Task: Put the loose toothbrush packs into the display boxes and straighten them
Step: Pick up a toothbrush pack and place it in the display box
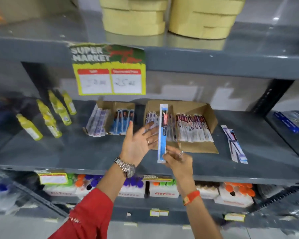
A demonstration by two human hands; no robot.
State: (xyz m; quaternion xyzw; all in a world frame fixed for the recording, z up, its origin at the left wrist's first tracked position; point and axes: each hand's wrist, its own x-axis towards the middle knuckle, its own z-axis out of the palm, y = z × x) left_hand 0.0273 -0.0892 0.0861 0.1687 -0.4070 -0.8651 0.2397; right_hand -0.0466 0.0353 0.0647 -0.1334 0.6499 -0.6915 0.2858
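Note:
My right hand (177, 158) pinches the lower end of a blue toothbrush pack (163, 131), holding it upright in front of the larger cardboard display box (199, 147). That box holds a row of red and white packs (193, 128). Just left of the pack, my left hand (139, 141) is open, palm up and fingers spread, with nothing in it. A smaller display box (110, 118) to the left holds purple packs and blue packs. Two loose packs (234, 144) lie on the shelf right of the big box.
Several yellow bottles (47, 114) stand on the grey shelf (76, 149) at left. A yellow price sign (109, 71) hangs from the shelf above. Tan round boxes (135, 16) sit on top. Blue packs (290, 123) lie far right. The lower shelf holds white boxes with coloured caps (235, 194).

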